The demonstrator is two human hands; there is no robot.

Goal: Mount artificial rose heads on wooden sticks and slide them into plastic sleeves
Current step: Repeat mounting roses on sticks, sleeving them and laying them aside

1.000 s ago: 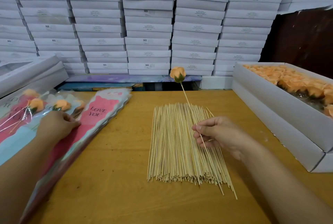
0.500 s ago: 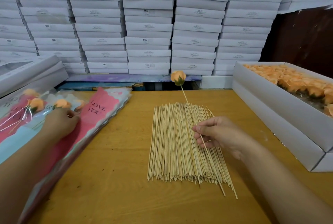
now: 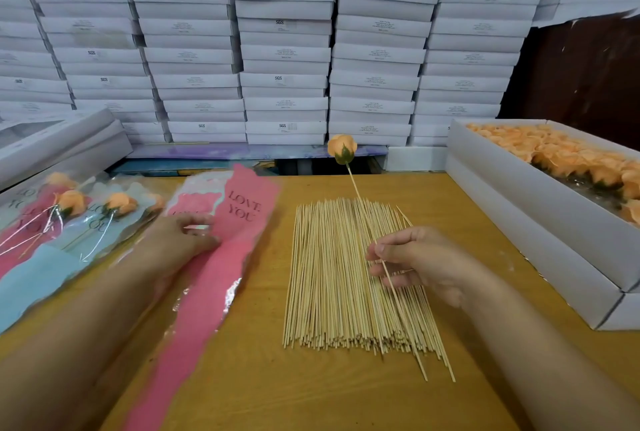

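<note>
My right hand (image 3: 420, 261) pinches a thin wooden stick (image 3: 360, 195) that carries an orange rose head (image 3: 342, 148) at its far end, raised above the pile of loose sticks (image 3: 332, 278). My left hand (image 3: 176, 240) grips the edge of a pink "LOVE YOU" plastic sleeve (image 3: 221, 264) and holds it partly off the stack of sleeves (image 3: 194, 202) beneath. Finished sleeved roses (image 3: 74, 203) lie at the far left.
A long white box of orange rose heads (image 3: 568, 160) stands along the table's right side. Stacked white boxes (image 3: 284, 49) form a wall behind the wooden table (image 3: 311, 392). More white boxes (image 3: 52, 143) sit at the back left.
My left hand has slid rightward and pulled the top pink sleeve toward the sticks, away from the stack. My right hand and the rose on its stick have hardly moved.
</note>
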